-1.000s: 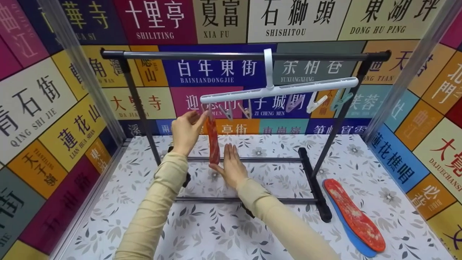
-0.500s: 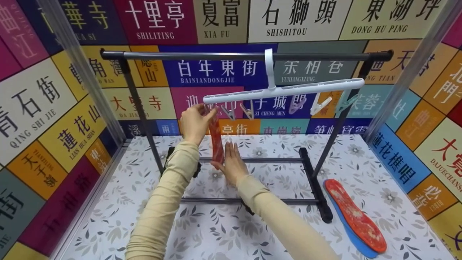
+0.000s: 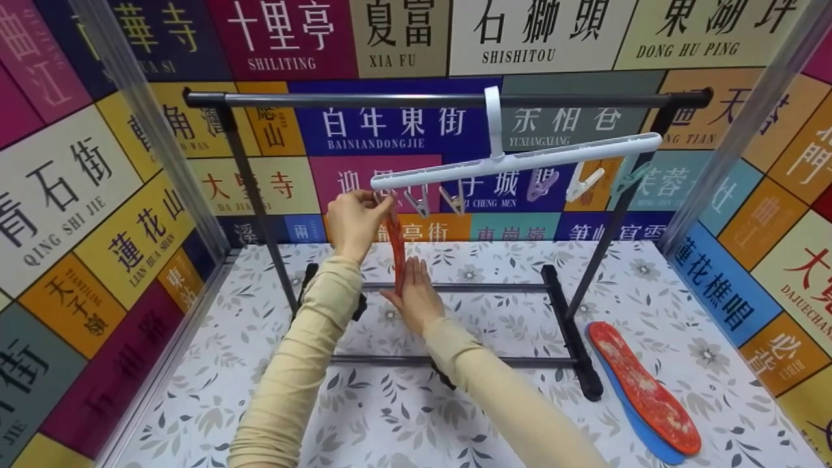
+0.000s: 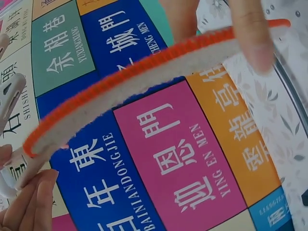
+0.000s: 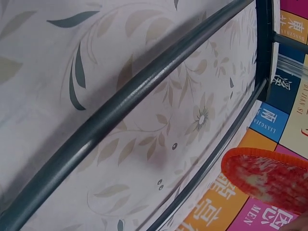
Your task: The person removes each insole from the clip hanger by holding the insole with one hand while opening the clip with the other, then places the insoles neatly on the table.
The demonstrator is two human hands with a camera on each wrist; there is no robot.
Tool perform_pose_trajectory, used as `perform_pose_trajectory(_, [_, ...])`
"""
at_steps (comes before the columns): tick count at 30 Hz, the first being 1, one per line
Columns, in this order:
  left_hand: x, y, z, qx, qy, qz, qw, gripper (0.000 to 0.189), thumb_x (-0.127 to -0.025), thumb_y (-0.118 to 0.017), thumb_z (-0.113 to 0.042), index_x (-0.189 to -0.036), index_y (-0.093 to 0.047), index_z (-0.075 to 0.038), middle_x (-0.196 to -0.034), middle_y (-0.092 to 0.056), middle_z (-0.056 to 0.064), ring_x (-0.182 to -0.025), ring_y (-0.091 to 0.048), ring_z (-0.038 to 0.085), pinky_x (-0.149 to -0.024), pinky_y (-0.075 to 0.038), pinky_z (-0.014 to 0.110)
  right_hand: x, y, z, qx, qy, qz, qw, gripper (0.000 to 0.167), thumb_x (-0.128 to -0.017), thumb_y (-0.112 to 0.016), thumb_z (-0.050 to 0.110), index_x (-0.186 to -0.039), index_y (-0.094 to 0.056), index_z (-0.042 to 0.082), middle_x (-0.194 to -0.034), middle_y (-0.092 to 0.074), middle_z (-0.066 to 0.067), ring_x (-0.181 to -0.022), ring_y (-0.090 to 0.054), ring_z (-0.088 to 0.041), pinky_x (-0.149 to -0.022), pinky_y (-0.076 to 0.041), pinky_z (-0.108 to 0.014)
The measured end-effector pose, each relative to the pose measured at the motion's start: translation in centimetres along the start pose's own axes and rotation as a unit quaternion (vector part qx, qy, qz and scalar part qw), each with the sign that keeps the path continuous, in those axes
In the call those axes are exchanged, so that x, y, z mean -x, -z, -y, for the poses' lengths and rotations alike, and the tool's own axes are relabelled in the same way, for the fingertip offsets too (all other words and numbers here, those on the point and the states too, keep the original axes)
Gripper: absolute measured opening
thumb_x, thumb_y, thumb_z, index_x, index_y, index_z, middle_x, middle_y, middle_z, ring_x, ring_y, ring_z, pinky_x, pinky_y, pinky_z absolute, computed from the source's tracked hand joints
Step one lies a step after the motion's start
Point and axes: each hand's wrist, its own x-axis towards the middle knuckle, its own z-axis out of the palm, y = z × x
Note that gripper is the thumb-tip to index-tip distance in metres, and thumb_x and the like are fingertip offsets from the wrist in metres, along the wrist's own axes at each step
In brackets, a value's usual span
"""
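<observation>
A red insole (image 3: pixel 397 250) with a pale side hangs from the left end of the white hanger (image 3: pixel 520 162). My left hand (image 3: pixel 354 224) pinches the pale clip (image 4: pixel 31 166) at the insole's upper end, just under the hanger bar. Lower down, my right hand (image 3: pixel 419 300) touches the insole's bottom end, fingers straight and pointing up, thumb on the other side. Side-on in the left wrist view, the insole (image 4: pixel 130 72) curves from the clip toward the right hand's fingers (image 4: pixel 252 33). The right wrist view catches its rounded red end (image 5: pixel 264 179).
The hanger hooks over a dark metal rack (image 3: pixel 292 99) and tilts up to the right. Several pastel clips hang along it, including a white clip (image 3: pixel 584 183). Right of the rack, another red insole (image 3: pixel 643 383) lies over a blue one (image 3: pixel 640 429) on the floral-patterned tabletop (image 3: pixel 513 416).
My left hand has moved right and slightly up with the insole's top. The insole has turned more edge-on, and the hanger has shifted a little right. The right hand has stayed nearly in place.
</observation>
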Motion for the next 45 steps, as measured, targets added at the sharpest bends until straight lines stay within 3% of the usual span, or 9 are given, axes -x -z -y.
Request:
perform_pose_trajectory(5, [0.5,0.3,-0.3,-0.017,-0.013,0.008,0.9997,0.035,-0.083,-0.077,-0.044,-0.090,-0.079,-0.010,-0.083,-0.077,0.005,-0.072,-0.073,0.015,-0.067,-0.056,0.031,0.4,-0.3,0.0,0.010,0.008,-0.027,0.9996,0.071,-0.106,-0.041,0.041,-0.148,-0.026,-0.015,-0.154,-0.030,-0.032,-0.147,-0.025,-0.041,-0.120,-0.027,-0.042])
perform_pose_trajectory(11, [0.8,0.4,-0.1,-0.048,-0.057,-0.006,0.9972,0.035,-0.085,-0.073,-0.045,-0.075,-0.078,-0.012,-0.071,-0.075,0.003,-0.064,-0.069,0.018,-0.069,-0.053,0.036,1.1,-0.5,0.2,0.016,0.013,-0.032,0.9993,0.058,-0.109,-0.034,0.029,-0.148,-0.028,-0.014,-0.155,-0.031,-0.030,-0.148,-0.025,-0.041,-0.120,-0.026,-0.041])
perform_pose_trajectory(15, [1.0,0.4,0.1,-0.059,-0.069,-0.008,0.9958,0.036,-0.089,-0.068,-0.041,-0.067,-0.074,-0.013,-0.064,-0.071,0.002,-0.058,-0.066,0.021,-0.062,-0.050,0.038,1.8,-0.4,0.6,-0.011,0.011,-0.033,0.9993,0.057,-0.109,-0.033,0.027,-0.149,-0.027,-0.013,-0.155,-0.030,-0.030,-0.148,-0.024,-0.040,-0.120,-0.027,-0.042])
perform_pose_trajectory(22, [1.2,0.7,0.2,-0.067,-0.073,-0.007,0.9951,0.035,-0.090,-0.064,-0.037,-0.068,-0.072,-0.010,-0.065,-0.071,0.004,-0.061,-0.066,0.023,-0.060,-0.051,0.038,3.1,-0.2,1.1,-0.028,0.022,-0.071,0.9969,0.054,-0.107,-0.038,0.024,-0.147,-0.033,-0.012,-0.152,-0.038,-0.029,-0.146,-0.031,-0.038,-0.116,-0.034,-0.042])
perform_pose_trajectory(30, [1.1,0.7,0.1,-0.072,-0.103,-0.020,0.9919,0.036,-0.090,-0.063,-0.032,-0.062,-0.068,-0.010,-0.061,-0.068,0.006,-0.059,-0.065,0.027,-0.059,-0.050,0.041,5.2,0.7,1.9,-0.054,0.017,-0.073,0.9957,0.052,-0.107,-0.038,0.025,-0.148,-0.036,-0.007,-0.150,-0.042,-0.026,-0.141,-0.041,-0.036,-0.103,-0.048,-0.048])
perform_pose_trajectory(37, [1.0,1.0,-0.1,-0.065,-0.100,-0.028,0.9925,0.034,-0.089,-0.063,-0.029,-0.062,-0.069,-0.010,-0.059,-0.067,0.005,-0.057,-0.063,0.026,-0.057,-0.048,0.040,7.2,0.8,2.1,-0.047,0.034,-0.086,0.9946,0.049,-0.106,-0.042,0.024,-0.144,-0.043,-0.006,-0.146,-0.047,-0.027,-0.130,-0.053,-0.038,-0.087,-0.056,-0.050])
perform_pose_trajectory(42, [0.8,1.3,-0.2,-0.065,-0.099,-0.024,0.9926,0.034,-0.090,-0.062,-0.029,-0.063,-0.070,-0.008,-0.059,-0.067,0.006,-0.055,-0.061,0.025,-0.054,-0.044,0.037,8.1,0.7,1.3,-0.049,0.045,-0.112,0.9915,0.047,-0.104,-0.045,0.020,-0.141,-0.046,-0.009,-0.141,-0.051,-0.028,-0.130,-0.053,-0.039,-0.090,-0.055,-0.050])
perform_pose_trajectory(45, [0.7,1.5,-0.1,-0.065,-0.094,-0.023,0.9932,0.034,-0.090,-0.062,-0.029,-0.065,-0.071,-0.008,-0.060,-0.068,0.006,-0.054,-0.060,0.023,-0.053,-0.043,0.034,8.6,0.9,0.8,-0.058,0.034,-0.100,0.9927,0.048,-0.105,-0.043,0.022,-0.143,-0.043,-0.008,-0.145,-0.048,-0.026,-0.133,-0.050,-0.039,-0.093,-0.053,-0.050])
